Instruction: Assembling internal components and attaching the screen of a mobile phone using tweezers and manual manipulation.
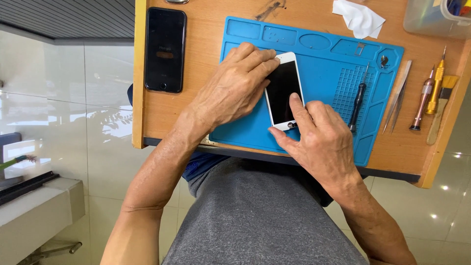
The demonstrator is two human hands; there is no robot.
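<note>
You sit at a phone-repair bench: a small wooden table (162,113) carries a blue silicone work mat (338,64) with moulded parts trays, plus precision screwdrivers (431,93), tweezers (398,95) and a spare black phone (165,49). Tiled floor (64,113) surrounds it.

A black phone (165,49) lies face up on the wooden table (201,59), well to the left of the left hand. Above the right hand, at the table's far edge, sits a crumpled white cloth (359,18), with a clear plastic box (436,17) farther right. Just right of the right hand lies a black screwdriver (357,100). Beyond it rest metal tweezers (397,97), a copper-coloured screwdriver (423,104), a gold screwdriver (436,87) and a small brush (440,110).
</note>
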